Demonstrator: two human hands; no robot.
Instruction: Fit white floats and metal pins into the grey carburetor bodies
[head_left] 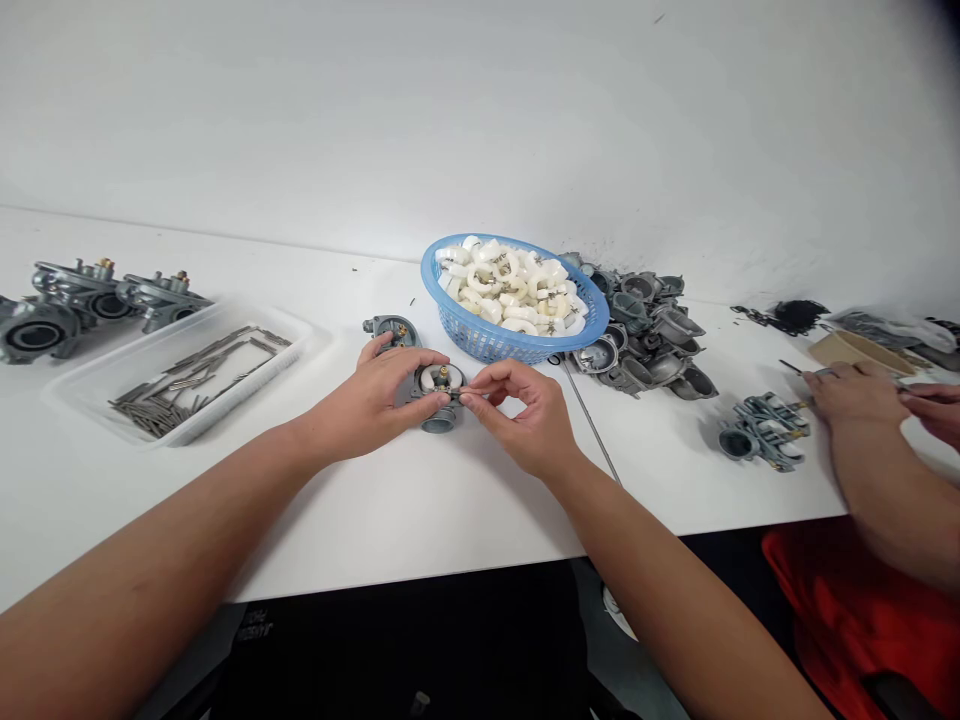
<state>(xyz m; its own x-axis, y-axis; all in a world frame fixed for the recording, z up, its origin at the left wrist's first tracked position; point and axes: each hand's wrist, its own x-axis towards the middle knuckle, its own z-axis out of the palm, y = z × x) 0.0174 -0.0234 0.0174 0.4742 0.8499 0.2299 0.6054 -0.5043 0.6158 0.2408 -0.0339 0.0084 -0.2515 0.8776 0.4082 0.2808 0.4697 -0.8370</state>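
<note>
1. Left hand [367, 395]: narrow, curved over the die-cast carburetor body [433, 398] from the 9 o'clock side, steadying it on the white worktop [420, 510].
2. Right hand [519, 417]: narrow, with thumb and forefinger pinching a small part [464, 398] at the body's 3 o'clock edge; its exact form is hidden by the fingers.
3. Carburetor body: central on the worktop between the hands, with a white plastic part [439, 378] and a brass tip [442, 374] uppermost.
4. Technique: a firm hold on the body and a fingertip pinch appear well suited to fine control of the small part.
5. Surroundings: a second carburetor body [394, 332] at 11 o'clock; a blue plastic basket [517, 345] of white plastic parts at 1 o'clock; a heap of metal castings [641, 340] at 2 o'clock; a tray [300, 340] of metal pins at 9 o'clock.
6. Co-worker's hands [855, 392]: at 3 o'clock, working separately.
</note>
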